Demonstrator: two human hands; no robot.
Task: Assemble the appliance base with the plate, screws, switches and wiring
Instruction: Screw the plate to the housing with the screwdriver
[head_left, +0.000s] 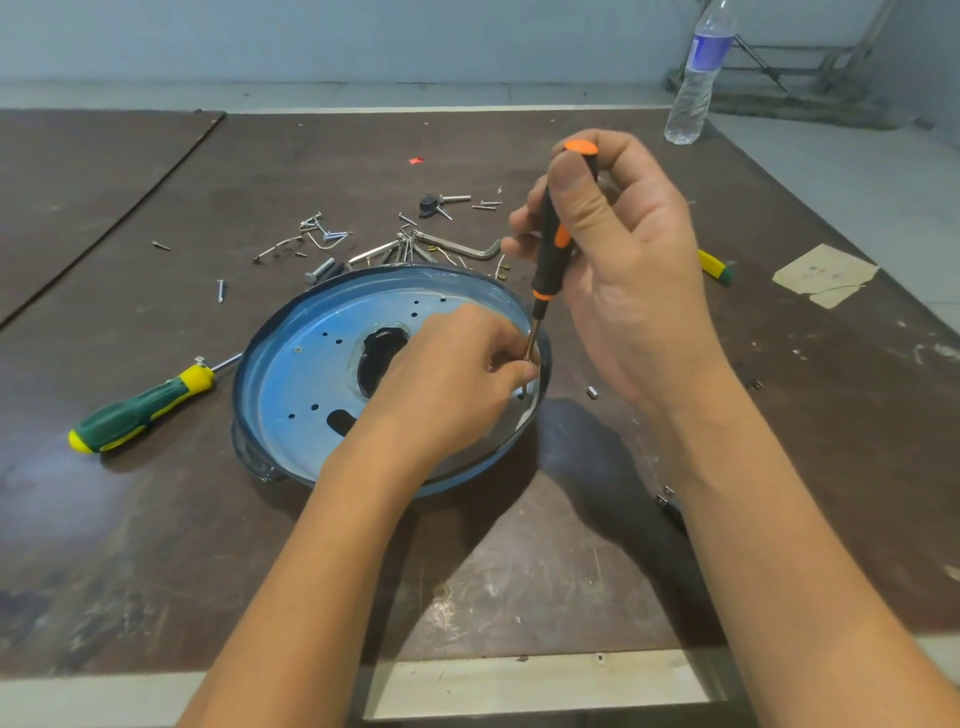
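— What is each hand doing?
— My right hand (618, 270) is wrapped round the handle of the orange-and-black screwdriver (550, 249), thumb up by the cap, shaft close to upright. My left hand (457, 374) pinches low on the shaft, just above the tip, steadying it over a hole near the right rim of the blue base (311, 374).
— And where's the base?
— Flat on the brown table (156, 519), straight in front of me. The green-handled screwdriver (140, 410) lies on my left, and the loose screws (405, 244) are scattered just beyond the far rim.
— Is the screw seated?
— I can't tell; my fingertips hide it (and most of the tip).
— So how do you do this well?
— I'd keep the shaft in line with the hole and press down lightly before turning. The left fingers should guide, not squeeze. Once the thread bites, I'd move that hand to the rim, since the base looks free to turn or rock on the table.
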